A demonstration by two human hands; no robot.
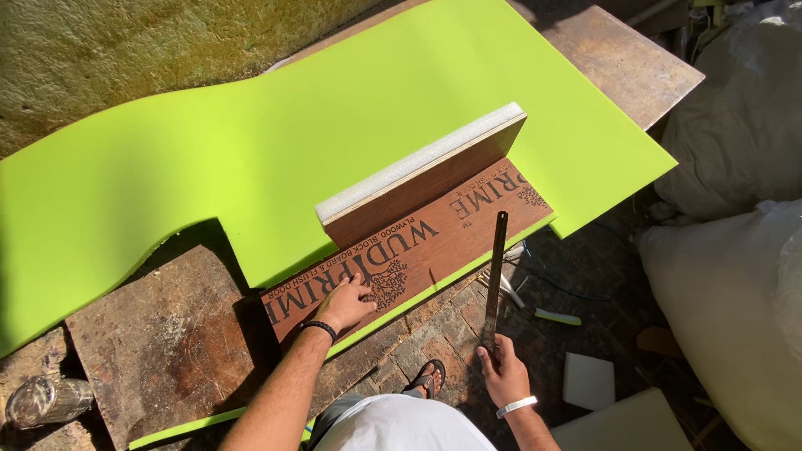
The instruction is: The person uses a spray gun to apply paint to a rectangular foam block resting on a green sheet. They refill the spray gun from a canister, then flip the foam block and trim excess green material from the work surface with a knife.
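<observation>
Fingers of the left hand (347, 302) lie spread and flat on the near end of a brown plywood strip (418, 250), pressing on nothing else, while the right hand (504, 373) is curled tight around the lower end of a long steel ruler (494, 280). Taking the plywood strip as the landmark: under it and running far out behind and to the left spreads a large lime-green sheet (251, 142), its wavy outer edge hanging past the support and its cut front edge showing as a thin green line just in front of the strip. Beneath the sheet lie weathered brown boards (167, 342), one bare to the left of the strip, another bare at the far right corner. Right of the strip, well apart, bulky whitish sacks (735, 234) close off that side. On the strip's far half stands a thick block of board with a white foam edge (422, 175), tilted on its long side and touching the strip. The ruler leans from the right hand up to the strip's right part, its upper tip over the brown face. Near that, on the brick floor, lie a white square piece (588, 380) and a sandalled foot (428, 380).
</observation>
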